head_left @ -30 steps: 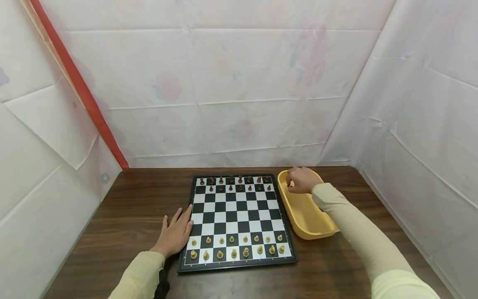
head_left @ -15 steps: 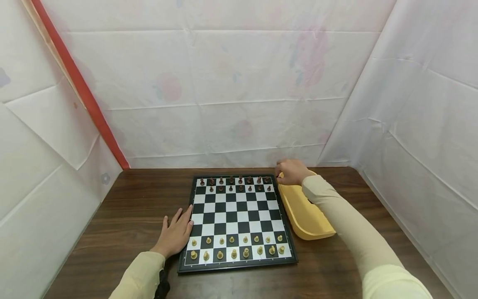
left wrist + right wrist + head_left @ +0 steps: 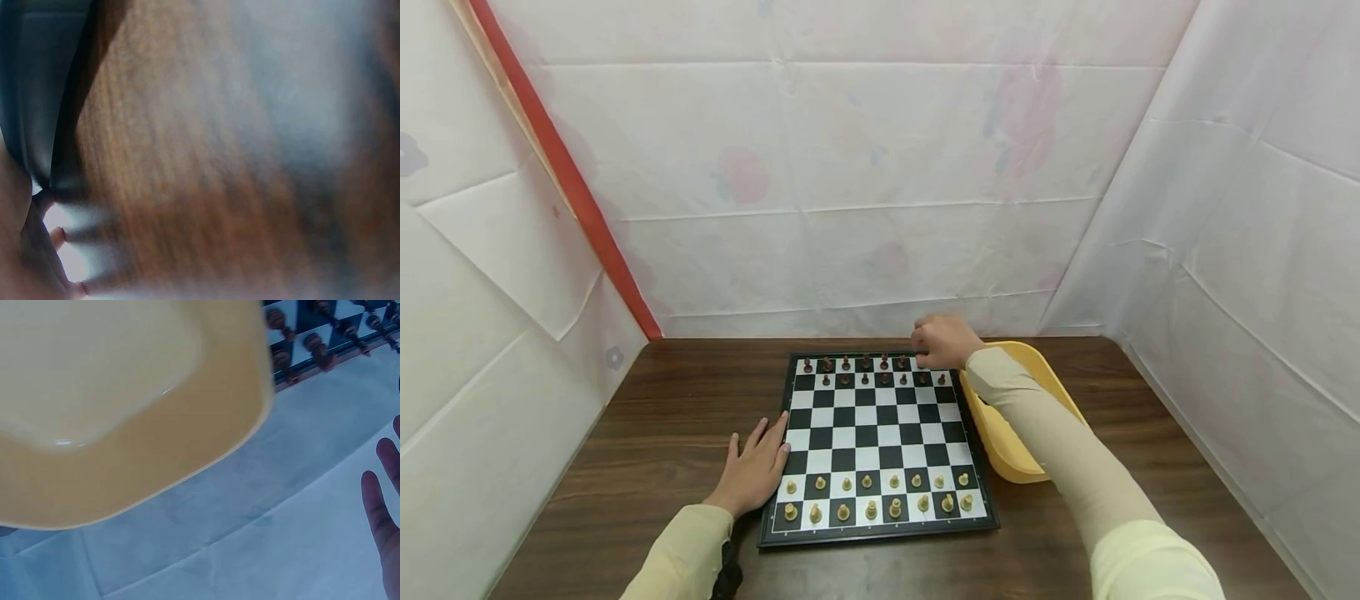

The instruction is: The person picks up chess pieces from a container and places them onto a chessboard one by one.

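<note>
Table (image 3: 647, 433): dark wood; white sheeting hangs round it on three sides, with a red strip at 10 o'clock.
Chessboard (image 3: 872, 442): lies square to the person at the table's centre; light pieces (image 3: 868, 496) fill the two near rows at 6 o'clock; dark pieces (image 3: 857, 371) fill the two far rows at 12 o'clock.
Yellow tray (image 3: 1045, 375): just beside the board's right edge, at 3 o'clock from it; its long axis runs from near to far; the right wrist view shows its inside (image 3: 100, 369) bare, with dark pieces (image 3: 312, 347) beyond the rim.
Right hand (image 3: 943, 340): the nearer hand to the dark pieces; it hovers over the board's far right corner, at 1 o'clock from the centre; the squares below it lie toward 6 o'clock from the fingertips.
Right fingers: in the head view they curl down together as if pinching; whether a piece sits between them cannot be told, too small and hidden by the knuckles.
Left hand (image 3: 752, 471): rests flat on the table at 8 o'clock; fingers straight and slightly spread; fingertips touch the board's left edge; it holds nothing.
Left wrist view: blurred; only wood grain and fingertips (image 3: 59, 234) show.
</note>
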